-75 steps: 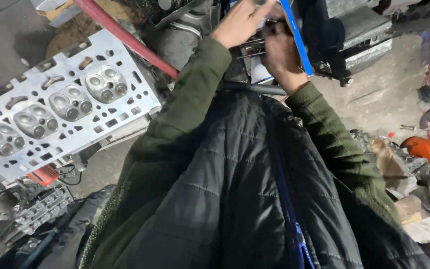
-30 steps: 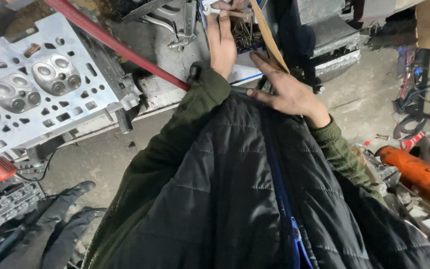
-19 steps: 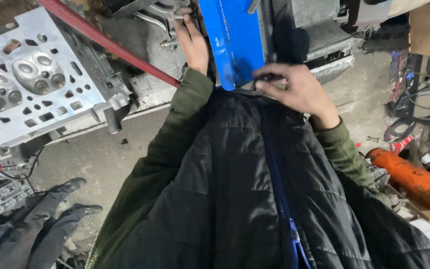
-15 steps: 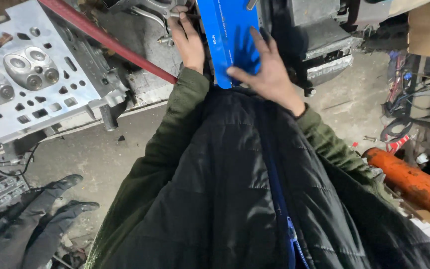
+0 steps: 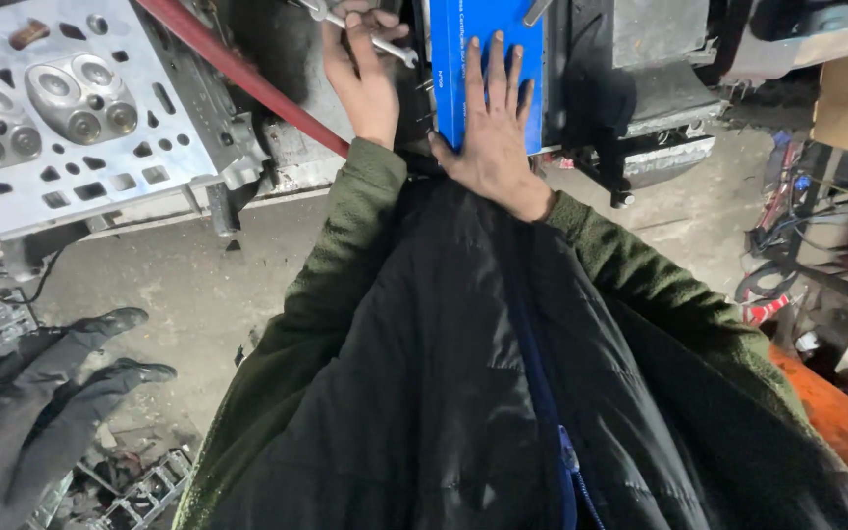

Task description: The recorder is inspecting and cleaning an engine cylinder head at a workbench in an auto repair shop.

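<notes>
**Right hand pressing the blue box flat, left hand on the wrench**

The right hand (image 5: pixel 493 132) is lying palm-down on the blue box (image 5: pixel 488 59), its fingers (image 5: pixel 475 74) spread and released, pressing and not grasping. The box is resting on the dark engine parts (image 5: pixel 640 79) straight ahead of the person, its far end running out of view at the top edge.

The left hand (image 5: pixel 363 74) is reaching just beside the box, its fingers loosely curled around a wrench (image 5: pixel 375 39); how firm the grip is, I cannot tell.

A cylinder head (image 5: pixel 61 108) is sitting well to the left, with a red bar (image 5: pixel 238 74) running between it and the left hand. Another person's 2 dark shoes (image 5: pixel 125 344) are standing on the floor (image 5: pixel 198 285) at lower left.

Judging from this, doing the step well is calling for steady, even pressure from the flat palm so the box is not sliding, while the left hand is keeping the wrench clear of its edge.
</notes>
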